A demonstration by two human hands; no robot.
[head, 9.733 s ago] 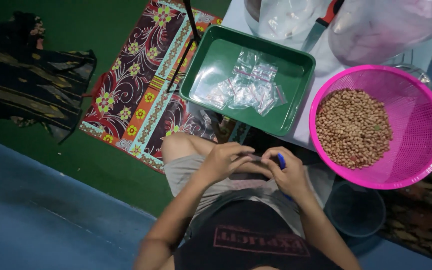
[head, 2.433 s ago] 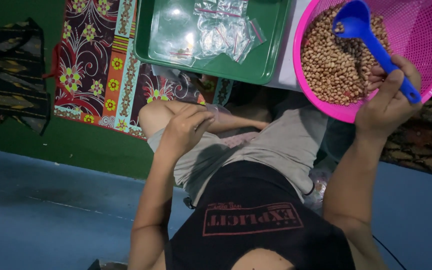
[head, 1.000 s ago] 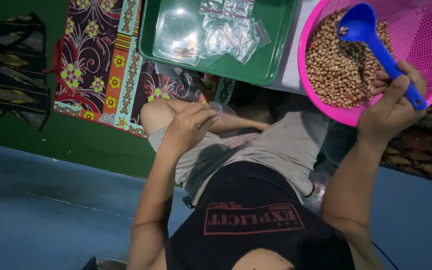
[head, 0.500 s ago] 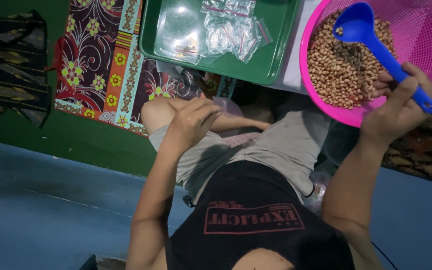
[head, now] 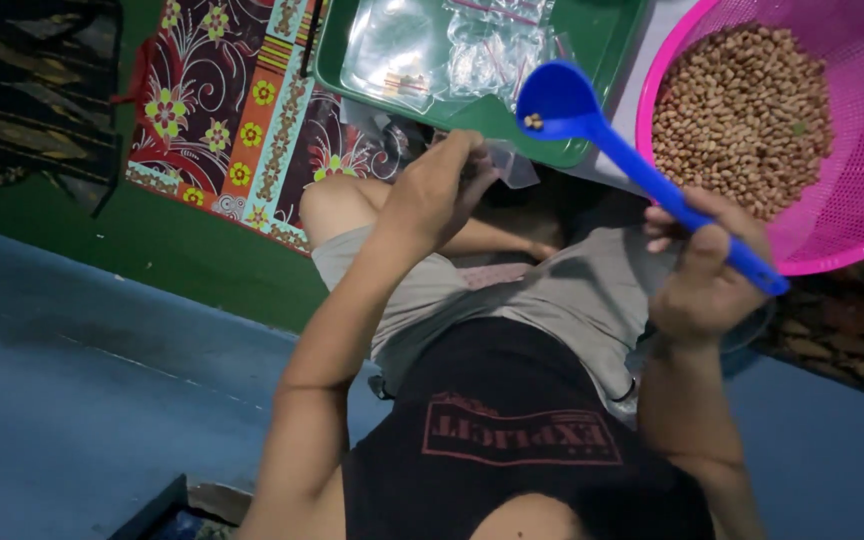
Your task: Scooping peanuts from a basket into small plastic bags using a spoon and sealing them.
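Head view is showing the person sitting cross-legged, the right hand (head: 704,280) closing in a full fist around the handle of a blue scoop (head: 592,125), whose bowl is hanging over the near edge of the green tray (head: 607,60) and carrying only a few peanuts. The left hand (head: 437,190) is pinching a small clear plastic bag (head: 510,165) between thumb and fingertips, the other fingers curling loosely; the bag's mouth is lying just beside and below the scoop's bowl, and whether it is standing open I cannot tell.

The likely trouble is a spill — the bag is limp and small next to the bowl, so if the scoop is tipping before the mouth is sitting squarely under its lip, peanuts could be rolling onto the lap or the patterned mat (head: 242,120). The long handle is being gripped near its far end, which is making the bowl hard to steady, and a wobble could be shedding what little it is carrying. A pinch on one edge alone could also be letting the bag fold shut.

The pink basket (head: 857,215) of peanuts (head: 742,110) is sitting to the right, near the right hand — more clear bags (head: 492,50) are lying in the tray.
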